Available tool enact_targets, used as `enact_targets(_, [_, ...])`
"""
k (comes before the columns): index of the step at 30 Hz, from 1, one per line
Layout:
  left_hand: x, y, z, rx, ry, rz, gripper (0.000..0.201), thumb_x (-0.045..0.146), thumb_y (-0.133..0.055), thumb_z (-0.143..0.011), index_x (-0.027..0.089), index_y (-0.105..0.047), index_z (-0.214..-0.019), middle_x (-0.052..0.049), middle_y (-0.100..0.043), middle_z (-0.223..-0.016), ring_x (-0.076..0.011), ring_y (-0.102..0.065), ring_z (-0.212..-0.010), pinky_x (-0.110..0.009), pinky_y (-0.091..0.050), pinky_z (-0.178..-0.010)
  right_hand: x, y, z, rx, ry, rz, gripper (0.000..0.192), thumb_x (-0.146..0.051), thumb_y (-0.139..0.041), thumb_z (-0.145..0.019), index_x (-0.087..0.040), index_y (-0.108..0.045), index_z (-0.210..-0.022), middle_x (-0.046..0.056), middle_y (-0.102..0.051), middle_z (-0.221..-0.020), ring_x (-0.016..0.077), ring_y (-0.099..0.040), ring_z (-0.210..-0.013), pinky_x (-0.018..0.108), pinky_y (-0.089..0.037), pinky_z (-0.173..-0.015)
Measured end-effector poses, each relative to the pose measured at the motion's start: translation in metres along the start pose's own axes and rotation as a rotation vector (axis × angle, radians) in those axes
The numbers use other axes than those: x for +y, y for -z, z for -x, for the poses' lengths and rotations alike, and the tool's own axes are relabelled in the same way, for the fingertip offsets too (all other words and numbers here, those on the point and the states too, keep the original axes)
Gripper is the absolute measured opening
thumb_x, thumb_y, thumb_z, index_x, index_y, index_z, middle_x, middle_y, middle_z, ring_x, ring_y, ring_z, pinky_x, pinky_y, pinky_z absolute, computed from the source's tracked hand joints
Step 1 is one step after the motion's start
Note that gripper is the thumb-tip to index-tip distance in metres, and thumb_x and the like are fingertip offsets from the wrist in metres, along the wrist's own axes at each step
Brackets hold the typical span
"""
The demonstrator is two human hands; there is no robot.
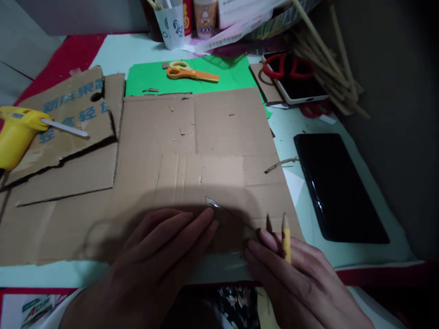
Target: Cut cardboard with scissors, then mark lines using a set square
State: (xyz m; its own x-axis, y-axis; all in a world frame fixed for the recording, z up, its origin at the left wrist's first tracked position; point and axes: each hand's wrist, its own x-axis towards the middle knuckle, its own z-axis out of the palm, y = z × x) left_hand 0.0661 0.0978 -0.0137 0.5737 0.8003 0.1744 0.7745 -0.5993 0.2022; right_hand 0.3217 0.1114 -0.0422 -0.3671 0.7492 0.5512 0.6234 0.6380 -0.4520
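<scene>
My left hand (168, 242) is low at the centre, its fingers closed together. Its fingertips are at a thin flat piece with a shiny end (214, 203), whose dark edge runs towards my right hand (295, 269); shadow hides its kind. My right hand is closed with a yellow pencil (286, 240) between its fingers, point up. The thumb and fingertips of that hand meet the other end of the thin piece. Beneath both hands lies a large brown cardboard sheet (226, 123), with a smaller cardboard rectangle (221, 171) on it just beyond my fingers.
Left are a yellow glue gun (17, 132) and torn cardboard (78, 119). Orange scissors (192, 73) lie on green paper (144, 82). A black tablet-like slab (339, 187) lies right; red-handled scissors (288, 66), a phone (298, 87) and wooden sticks (325, 59) are behind. Cups (169, 25) stand at the back.
</scene>
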Motion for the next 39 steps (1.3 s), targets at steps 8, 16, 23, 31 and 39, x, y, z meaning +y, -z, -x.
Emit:
enact_targets(8, [-0.001,-0.007,-0.003,0.048,-0.056,-0.016,0.052,0.01,-0.036,-0.097,0.006,-0.041,-0.149,-0.006,-0.039,-0.16,-0.0224,-0.042,-0.134,-0.035,-0.019,-0.122,-0.002,0.0,0.0,-0.05,0.098,0.038,0.039,-0.034,-0.037,-0.108,-0.029,-0.061,-0.138,0.002,-0.079,-0.107,0.0241,-0.067,-0.115,0.04,-0.052,-0.098])
enact_targets(16, [0.001,-0.008,-0.004,0.128,-0.071,-0.063,0.042,0.007,-0.037,-0.096,0.007,-0.054,-0.135,-0.006,-0.062,-0.14,-0.0222,-0.05,-0.124,-0.037,-0.038,-0.112,0.001,0.015,0.001,-0.259,0.132,0.032,0.042,-0.017,-0.05,-0.101,-0.024,-0.056,-0.142,0.005,-0.075,-0.119,0.0249,-0.061,-0.126,0.042,-0.051,-0.1])
enact_targets(23, [-0.003,-0.01,-0.006,0.175,-0.113,-0.08,0.038,0.011,-0.039,-0.097,0.008,-0.057,-0.131,-0.008,-0.064,-0.137,-0.0234,-0.053,-0.119,-0.037,-0.045,-0.104,-0.006,0.016,0.001,-0.24,0.025,0.049,0.043,-0.02,-0.051,-0.101,-0.03,-0.055,-0.143,0.002,-0.076,-0.118,0.0202,-0.063,-0.123,0.034,-0.054,-0.1])
enact_targets(31, [-0.003,-0.015,-0.002,0.223,-0.126,-0.052,0.034,0.01,-0.04,-0.099,0.006,-0.058,-0.127,-0.008,-0.068,-0.129,-0.022,-0.054,-0.117,-0.038,-0.046,-0.103,-0.022,0.001,0.012,-0.075,-0.179,0.026,0.036,-0.028,-0.048,-0.105,-0.04,-0.06,-0.137,-0.002,-0.078,-0.11,0.0142,-0.061,-0.124,0.029,-0.045,-0.108])
enact_targets(39, [-0.001,-0.014,-0.002,0.295,-0.081,0.095,0.028,0.006,-0.044,-0.099,0.001,-0.06,-0.121,-0.01,-0.069,-0.122,-0.0222,-0.054,-0.116,-0.037,-0.041,-0.105,-0.027,-0.001,0.013,-0.048,-0.236,-0.018,0.036,-0.029,-0.044,-0.105,-0.044,-0.064,-0.13,-0.006,-0.076,-0.114,0.0087,-0.059,-0.125,0.021,-0.04,-0.112])
